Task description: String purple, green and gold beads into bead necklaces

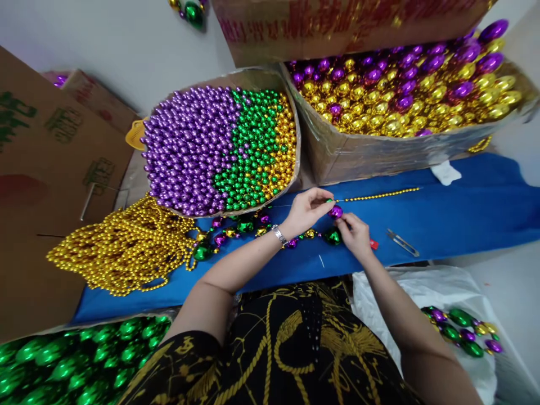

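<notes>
A purple bead (336, 211) is gleaming at the centre, with purple, green and gold beads filling the box (219, 149) at eleven o'clock. A gold strand (379, 196) is lying on blue cloth (464, 214) at two o'clock. Black fabric with gold rope patterning (287, 349) is showing at six o'clock.

Light: bright, even, from overhead | Shadows: soft, faint on the blue table (464, 214) | Glare: highlights across the small beads (219, 146) and gold-purple beads (400, 95) | Distortion: wide-angle bending at edges | Blur: slight in corners
</notes>
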The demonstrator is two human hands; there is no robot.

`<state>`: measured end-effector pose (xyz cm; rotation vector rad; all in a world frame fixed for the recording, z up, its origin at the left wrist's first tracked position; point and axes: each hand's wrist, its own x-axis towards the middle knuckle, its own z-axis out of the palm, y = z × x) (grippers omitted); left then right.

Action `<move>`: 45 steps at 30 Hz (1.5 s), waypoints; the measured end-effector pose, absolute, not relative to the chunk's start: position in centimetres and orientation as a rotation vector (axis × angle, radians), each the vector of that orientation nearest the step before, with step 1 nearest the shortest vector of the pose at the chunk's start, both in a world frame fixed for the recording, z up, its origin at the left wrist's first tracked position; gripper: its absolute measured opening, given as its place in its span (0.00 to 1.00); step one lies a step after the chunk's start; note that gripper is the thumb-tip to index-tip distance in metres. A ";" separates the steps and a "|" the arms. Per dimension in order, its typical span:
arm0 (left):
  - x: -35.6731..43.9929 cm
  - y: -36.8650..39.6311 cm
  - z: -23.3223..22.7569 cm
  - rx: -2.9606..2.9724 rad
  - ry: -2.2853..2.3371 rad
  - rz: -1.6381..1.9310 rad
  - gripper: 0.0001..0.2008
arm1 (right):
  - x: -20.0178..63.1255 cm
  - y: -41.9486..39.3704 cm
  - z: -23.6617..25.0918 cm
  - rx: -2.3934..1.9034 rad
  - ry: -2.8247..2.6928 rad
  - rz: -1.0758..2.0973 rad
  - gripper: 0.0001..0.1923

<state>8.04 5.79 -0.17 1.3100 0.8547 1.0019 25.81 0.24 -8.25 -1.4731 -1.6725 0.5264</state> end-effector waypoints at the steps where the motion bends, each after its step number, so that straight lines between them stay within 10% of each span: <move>1: 8.2 5.7 -0.9 1.298 0.868 0.996 0.12 | 25.1 -0.1 -8.9 -1.485 -1.657 0.536 0.14; 25: 9.1 5.3 -7.1 1.872 0.928 0.763 0.10 | 25.3 0.2 -4.8 -1.541 -1.599 0.386 0.13; 33: 9.1 6.2 -7.1 2.002 0.903 0.658 0.08 | 34.3 2.2 -2.2 -1.537 -0.828 0.370 0.12; 45: 8.3 7.0 -3.5 1.139 0.785 0.740 0.15 | 48.3 2.0 -3.8 -2.678 -1.057 0.256 0.11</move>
